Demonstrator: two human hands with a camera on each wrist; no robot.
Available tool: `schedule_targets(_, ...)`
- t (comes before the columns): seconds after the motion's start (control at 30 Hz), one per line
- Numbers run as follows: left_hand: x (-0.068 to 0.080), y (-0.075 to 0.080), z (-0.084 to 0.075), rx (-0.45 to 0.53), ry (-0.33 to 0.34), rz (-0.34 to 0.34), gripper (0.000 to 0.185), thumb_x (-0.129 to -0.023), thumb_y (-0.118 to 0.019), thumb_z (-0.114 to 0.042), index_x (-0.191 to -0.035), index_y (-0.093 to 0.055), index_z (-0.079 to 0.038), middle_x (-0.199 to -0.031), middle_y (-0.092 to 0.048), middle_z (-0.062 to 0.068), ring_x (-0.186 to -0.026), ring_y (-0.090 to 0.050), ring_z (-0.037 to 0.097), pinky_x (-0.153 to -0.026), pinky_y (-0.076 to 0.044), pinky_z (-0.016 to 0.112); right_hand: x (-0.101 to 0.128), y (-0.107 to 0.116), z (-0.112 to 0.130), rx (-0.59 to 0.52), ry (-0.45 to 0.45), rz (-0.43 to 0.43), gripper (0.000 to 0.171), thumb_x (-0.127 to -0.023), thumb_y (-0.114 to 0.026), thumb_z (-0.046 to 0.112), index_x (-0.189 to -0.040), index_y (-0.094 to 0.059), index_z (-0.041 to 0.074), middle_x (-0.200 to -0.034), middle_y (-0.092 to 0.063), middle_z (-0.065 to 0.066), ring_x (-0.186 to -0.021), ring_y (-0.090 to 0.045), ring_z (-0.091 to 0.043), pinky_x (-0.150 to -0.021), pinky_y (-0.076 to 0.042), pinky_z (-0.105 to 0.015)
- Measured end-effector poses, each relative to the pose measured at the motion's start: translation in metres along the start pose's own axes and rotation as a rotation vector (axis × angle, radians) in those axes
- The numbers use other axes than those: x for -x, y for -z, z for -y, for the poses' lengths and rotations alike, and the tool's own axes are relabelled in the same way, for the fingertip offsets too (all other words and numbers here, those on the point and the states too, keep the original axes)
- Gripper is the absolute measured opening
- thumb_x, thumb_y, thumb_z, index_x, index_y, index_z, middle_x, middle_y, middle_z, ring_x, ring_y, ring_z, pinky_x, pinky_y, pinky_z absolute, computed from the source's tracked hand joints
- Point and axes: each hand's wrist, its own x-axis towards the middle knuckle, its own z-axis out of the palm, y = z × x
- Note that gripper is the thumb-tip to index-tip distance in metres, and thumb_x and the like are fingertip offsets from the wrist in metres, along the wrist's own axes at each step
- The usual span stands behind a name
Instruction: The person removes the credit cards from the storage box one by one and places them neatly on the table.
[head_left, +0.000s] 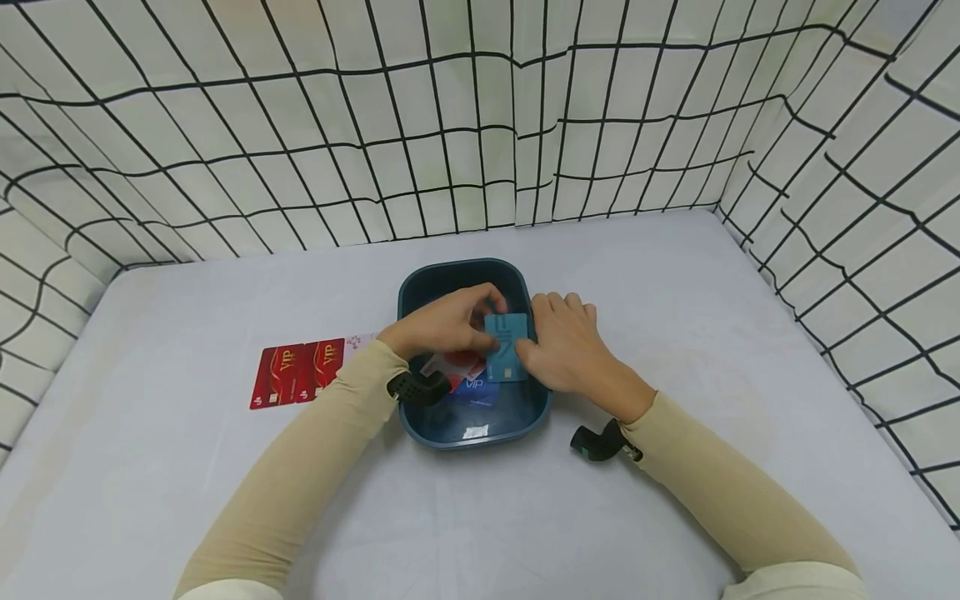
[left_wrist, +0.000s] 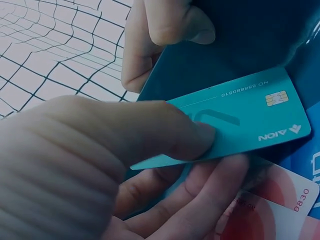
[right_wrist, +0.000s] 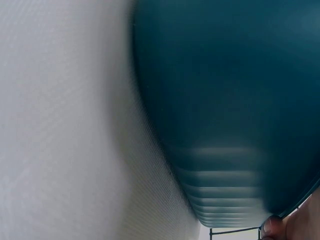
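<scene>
Both forearms, in tan sleeves with a black strap at each wrist, reach forward and converge. The left hand [head_left: 446, 325] curls its thumb over and fingers [left_wrist: 215, 192] under a thin flat piece, pinching it. Just right of that grip, the right hand [head_left: 566, 346] lies palm down, fingers together, thumb toward the left hand.

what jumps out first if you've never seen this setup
Both hands meet over a dark blue tub at the middle of the white table: the left hand pinches a teal card, and the right hand rests on the tub's right rim. Two red VIP cards lie side by side on the table, left of the tub.
</scene>
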Motion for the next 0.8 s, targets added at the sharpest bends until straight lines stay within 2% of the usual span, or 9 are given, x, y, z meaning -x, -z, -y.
schedule_targets(0.17,0.0013,0.0014,-0.0014,0.089,0.026,-0.025,0.037,-0.092,-0.071,-0.013,-0.125,-0.054,-0.011,-0.120,-0.069,0.014,-0.091,-0.075,0.019,-0.086,-0.060,0.031,0.0003,-0.0003,-0.0002,0.000,-0.004,-0.003,0.024,-0.089,-0.048,0.031,-0.098,-0.052,0.009,-0.090,-0.049,-0.008,-0.086,-0.038,-0.030,-0.076,-0.025,-0.040)
schedule_targets(0.4,0.0028,0.0040,-0.0006,0.261,0.063,-0.036,0.029,-0.096,-0.068,-0.010,-0.121,-0.056,-0.003,-0.111,-0.064,0.016,-0.078,-0.078,0.021,-0.077,-0.066,0.035,0.0003,-0.0014,-0.0006,-0.008,-0.001,-0.018,0.024,-0.089,-0.048,0.030,-0.099,-0.052,0.008,-0.091,-0.050,-0.009,-0.087,-0.039,-0.030,-0.077,-0.026,-0.040)
schedule_targets(0.8,0.0026,0.0047,-0.0011,0.288,0.075,-0.043,0.026,-0.098,-0.068,-0.014,-0.120,-0.061,-0.001,-0.104,-0.065,0.013,-0.076,-0.078,0.019,-0.075,-0.066,0.035,0.0004,-0.0008,0.0000,-0.009,0.001,-0.016,0.025,-0.090,-0.048,0.030,-0.100,-0.052,0.007,-0.091,-0.050,-0.009,-0.087,-0.039,-0.030,-0.077,-0.026,-0.041)
